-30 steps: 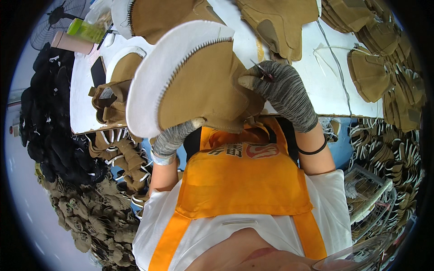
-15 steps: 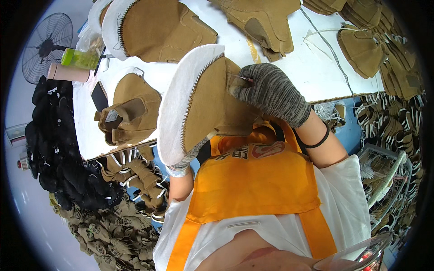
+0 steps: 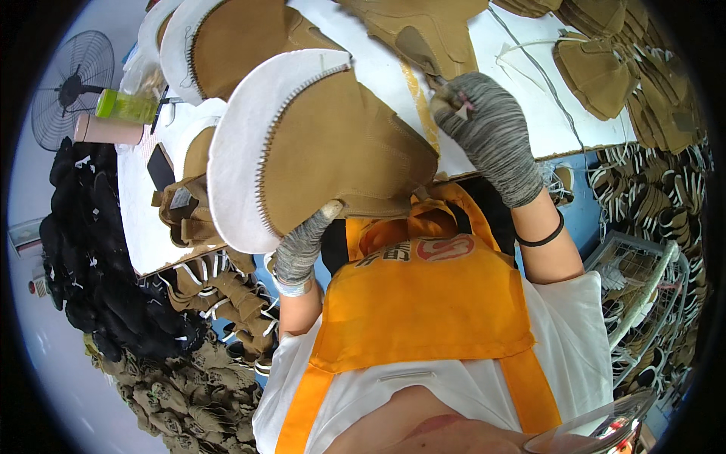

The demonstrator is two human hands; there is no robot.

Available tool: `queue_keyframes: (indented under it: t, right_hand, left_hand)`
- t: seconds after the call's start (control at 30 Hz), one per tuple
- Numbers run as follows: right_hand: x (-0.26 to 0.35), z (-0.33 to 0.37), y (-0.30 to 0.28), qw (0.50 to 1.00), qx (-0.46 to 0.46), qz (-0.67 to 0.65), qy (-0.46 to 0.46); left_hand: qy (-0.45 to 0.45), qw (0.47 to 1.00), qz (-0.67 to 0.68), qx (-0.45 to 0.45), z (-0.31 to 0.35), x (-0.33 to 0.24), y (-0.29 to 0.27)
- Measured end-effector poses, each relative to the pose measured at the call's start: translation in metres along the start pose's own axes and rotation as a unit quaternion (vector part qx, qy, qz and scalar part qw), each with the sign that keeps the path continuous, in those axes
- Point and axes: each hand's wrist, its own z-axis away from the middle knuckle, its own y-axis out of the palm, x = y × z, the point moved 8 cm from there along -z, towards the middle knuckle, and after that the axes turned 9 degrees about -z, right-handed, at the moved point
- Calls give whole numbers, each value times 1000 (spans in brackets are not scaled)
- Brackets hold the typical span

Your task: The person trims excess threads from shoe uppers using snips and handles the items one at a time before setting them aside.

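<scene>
A tan boot upper [image 3: 340, 144] with a white, curved lining edge [image 3: 234, 163] is held up in front of me. Dark zigzag stitching runs along the seam between the two. My left hand [image 3: 302, 246], in a grey knit glove, grips the upper's lower edge, thumb in front and most fingers hidden behind. My right hand [image 3: 484, 125], gloved alike, is apart from this upper, to its right. Its fingers are curled closed beside the near end of another tan upper [image 3: 423, 38] on the table. What they hold, if anything, is too small to tell.
On the white table [image 3: 522, 113] lie another white-edged upper [image 3: 242, 45], a partly hidden upper [image 3: 197, 208] and stacked tan pieces [image 3: 597, 76]. A pink cup [image 3: 110, 129], green container [image 3: 125, 106] and fan [image 3: 72, 91] are at left. A wire basket [image 3: 643, 303] stands at right.
My right hand has left the held upper and moved right and outward. The upper has swung left and turned flatter, showing more of its tan side; more of my left hand now shows.
</scene>
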Motion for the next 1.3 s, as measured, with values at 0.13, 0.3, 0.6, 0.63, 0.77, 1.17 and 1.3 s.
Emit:
queue_keyframes:
  t: [0.13,0.3,0.6,0.63,0.77,1.17,1.3]
  right_hand:
    - [6,7,-1,985,73,156,-29]
    - [2,13,-33,988,-23,108,-108]
    - [54,28,24,969,67,-103,-216]
    - [65,32,31,960,74,-81,-259]
    - [78,34,52,935,131,28,-328]
    - [19,18,-12,968,32,-171,-181]
    - [38,18,-11,960,51,-153,-230]
  left_hand:
    - [-13,1000,23,-3,-5,3,-5]
    - [-21,992,106,-63,-6,-15,-8]
    - [-99,984,133,-63,-1,-43,10]
    - [-97,986,120,-66,-1,-44,11]
    - [-113,984,111,-84,-3,-52,12]
    - [-84,955,259,-114,-21,-60,2]
    - [-61,950,288,-103,-22,-59,1]
